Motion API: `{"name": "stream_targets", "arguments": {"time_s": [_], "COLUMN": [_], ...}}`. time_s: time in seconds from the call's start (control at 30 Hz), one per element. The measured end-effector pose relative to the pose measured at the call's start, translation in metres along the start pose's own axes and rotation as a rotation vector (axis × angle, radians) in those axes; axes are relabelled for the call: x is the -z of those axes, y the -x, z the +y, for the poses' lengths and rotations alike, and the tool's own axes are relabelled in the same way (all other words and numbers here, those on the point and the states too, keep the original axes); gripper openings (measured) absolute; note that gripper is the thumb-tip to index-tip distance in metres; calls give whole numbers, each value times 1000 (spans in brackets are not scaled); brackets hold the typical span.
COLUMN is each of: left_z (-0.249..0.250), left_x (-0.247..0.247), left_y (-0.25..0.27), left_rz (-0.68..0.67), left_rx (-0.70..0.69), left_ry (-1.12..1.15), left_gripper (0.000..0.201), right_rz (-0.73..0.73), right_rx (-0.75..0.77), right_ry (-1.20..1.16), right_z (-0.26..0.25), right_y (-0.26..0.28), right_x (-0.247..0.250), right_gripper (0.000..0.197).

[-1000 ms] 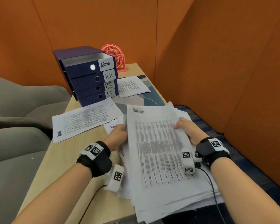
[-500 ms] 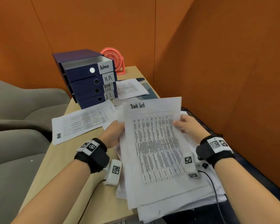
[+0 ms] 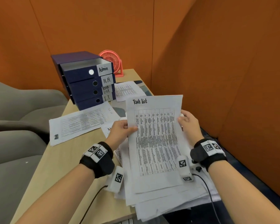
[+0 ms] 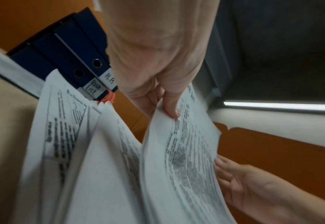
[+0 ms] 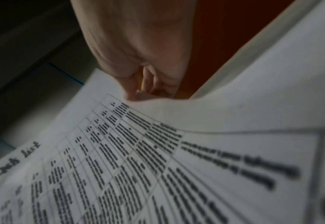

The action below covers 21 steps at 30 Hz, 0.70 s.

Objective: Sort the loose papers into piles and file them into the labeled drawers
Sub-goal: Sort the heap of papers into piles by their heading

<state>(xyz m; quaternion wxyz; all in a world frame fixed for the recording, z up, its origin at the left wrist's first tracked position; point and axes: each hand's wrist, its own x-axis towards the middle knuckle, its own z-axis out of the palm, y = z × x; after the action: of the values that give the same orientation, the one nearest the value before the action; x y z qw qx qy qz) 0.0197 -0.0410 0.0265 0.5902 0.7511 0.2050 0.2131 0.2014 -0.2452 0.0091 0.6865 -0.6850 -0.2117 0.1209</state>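
A printed sheet headed "Task list" (image 3: 155,139) (image 5: 138,166) is raised off a thick stack of loose papers (image 3: 165,202) at the desk's near right. My left hand (image 3: 122,131) (image 4: 163,97) pinches its left edge, thumb on top. My right hand (image 3: 187,123) (image 5: 138,84) holds its right edge, fingers curled behind the paper. At the back left stands a dark blue drawer unit (image 3: 86,80) (image 4: 66,51) labeled Admin, H.R, Task List and I.T. Its top Admin drawer is pulled out.
A sheet (image 3: 81,123) lies on the wooden desk (image 3: 58,162) in front of the drawers, another (image 3: 128,90) to their right. A red fan (image 3: 111,61) stands behind. Grey chairs (image 3: 14,126) are left, orange walls (image 3: 225,78) behind and right.
Both hands have lifted the Task list sheet off the stack and tilted its top edge up and away. The left thumb now shows on its front.
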Motion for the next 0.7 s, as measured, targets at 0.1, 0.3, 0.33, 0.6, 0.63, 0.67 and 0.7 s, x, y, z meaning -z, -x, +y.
{"name": "stream_targets", "arguments": {"time_s": [0.1,0.3,0.33,0.6,0.63,0.67,0.7], "left_z": [-5,-9,-9,-7,-6,-6,-4], "left_x": [-8,-14,-13,26,29,32,32], "left_y": [-3,-3,-4,-10,-9,-9,-8], "left_rz": [71,160,165,10,-11,-49,-109], "left_rx": [-36,9,14,330,364,389,403], "left_ry": [-93,111,175,412,491,560,603], "left_gripper": [20,20,19,64,67,73,80], "right_rz": [-15,-283,-356,209,187,144,88], "right_rx": [-28,-207,-249,-262,-249,-235,-225], "right_ry": [-51,-22,46,-451,-489,-514,-526], "right_z": [0,-4,-4,-11,-14,-16,-18], "right_y": [2,5,5,-17,-16,-15,-13], "right_x": [0,4,2,-21,-31,-42,-55], "right_gripper": [48,41,37,43,42,40,39]}}
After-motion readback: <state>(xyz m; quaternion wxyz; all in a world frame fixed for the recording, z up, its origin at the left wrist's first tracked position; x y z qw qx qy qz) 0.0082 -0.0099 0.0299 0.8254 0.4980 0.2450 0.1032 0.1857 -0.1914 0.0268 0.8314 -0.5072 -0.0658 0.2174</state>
